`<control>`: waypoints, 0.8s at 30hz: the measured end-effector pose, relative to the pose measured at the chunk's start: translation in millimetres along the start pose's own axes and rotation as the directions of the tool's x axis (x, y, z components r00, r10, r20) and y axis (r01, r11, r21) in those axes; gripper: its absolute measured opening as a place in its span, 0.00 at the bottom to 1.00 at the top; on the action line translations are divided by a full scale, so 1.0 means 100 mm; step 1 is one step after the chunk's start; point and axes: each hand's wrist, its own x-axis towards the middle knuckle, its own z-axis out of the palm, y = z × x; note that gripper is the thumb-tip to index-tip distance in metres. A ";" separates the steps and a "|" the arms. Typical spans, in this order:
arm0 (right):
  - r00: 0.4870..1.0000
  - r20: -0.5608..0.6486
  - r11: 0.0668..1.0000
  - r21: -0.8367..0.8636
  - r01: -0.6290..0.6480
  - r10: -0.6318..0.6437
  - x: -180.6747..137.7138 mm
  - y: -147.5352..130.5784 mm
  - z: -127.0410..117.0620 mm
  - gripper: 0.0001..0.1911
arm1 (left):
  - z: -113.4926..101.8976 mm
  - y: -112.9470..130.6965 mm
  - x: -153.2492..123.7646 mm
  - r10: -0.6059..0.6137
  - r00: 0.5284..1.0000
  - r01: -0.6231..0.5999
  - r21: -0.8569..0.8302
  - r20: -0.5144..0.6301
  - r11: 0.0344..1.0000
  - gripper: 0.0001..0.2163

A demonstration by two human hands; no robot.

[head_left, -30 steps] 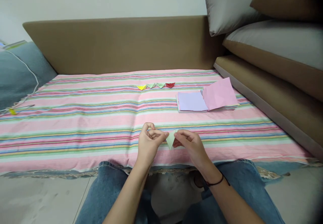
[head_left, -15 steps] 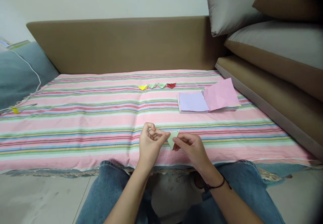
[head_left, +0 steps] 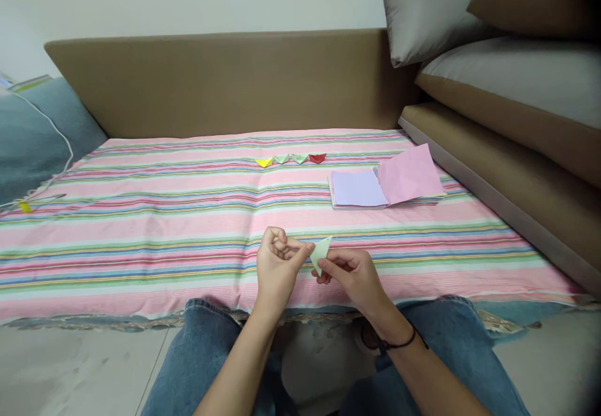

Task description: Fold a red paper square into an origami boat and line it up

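Between my hands is a small folded piece of pale green paper, raised over the near part of the striped cloth. My left hand pinches its left corner between thumb and forefinger, the other fingers curled. From the other side, my right hand grips the paper's lower right edge, thumb in front and fingers behind. Farther back on the cloth stands a row of small folded paper boats: a yellow boat, two pale green boats and a dark red boat.
A pad of coloured paper lies open at the right, showing a lilac sheet and a raised pink sheet. Grey and brown cushions are stacked along the right side. A white cable runs down the left.
The folded paper has turned slightly in my hands. My right fingers have shifted a little left behind it. The whole view has drifted slightly.
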 end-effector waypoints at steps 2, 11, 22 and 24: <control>1.000 -0.008 1.000 0.016 -0.008 0.008 0.00 0.00 0.01 0.14 | 0.00 -0.01 0.00 0.002 1.000 -0.002 -0.005 -0.014 1.000 0.20; 0.997 0.026 0.992 0.100 -0.074 0.072 -0.03 0.03 0.05 0.10 | -0.01 -0.01 0.02 0.036 0.998 -0.036 -0.008 -0.057 0.999 0.20; 0.996 0.039 0.986 0.138 -0.090 0.085 -0.02 0.06 0.09 0.07 | -0.03 -0.03 0.03 0.030 0.997 -0.032 -0.029 -0.067 0.999 0.20; 0.996 0.036 0.990 0.115 -0.081 0.078 -0.02 0.07 0.07 0.07 | -0.03 -0.03 0.03 0.012 0.999 -0.014 -0.036 -0.052 0.999 0.20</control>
